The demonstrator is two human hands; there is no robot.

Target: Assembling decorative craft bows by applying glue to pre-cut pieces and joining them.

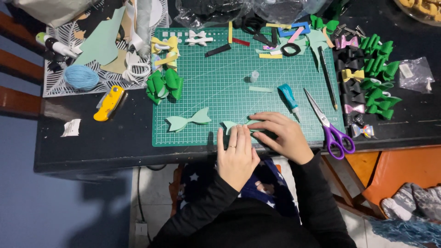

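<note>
Pressing flat near the mat's (220,92) front edge, the left hand (236,154) and right hand (282,135) pin a pale green cutout (232,125), fingers extended, not curled around it. Most of the cutout is hidden beneath them. Open mat lies between the hands and a finished bow (188,120); scissors (328,124) sit just right.

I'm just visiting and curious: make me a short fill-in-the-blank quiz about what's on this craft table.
1. Both hands, the left hand and the right hand, press a pale green bow-shaped cutout onto the ____ cutting mat.
2. The scissors at the mat's right edge have ____ handles.
3. The utility knife left of the mat is ____.
4. The ball of yarn is light ____.

Missing words: green; purple; yellow; blue
</note>
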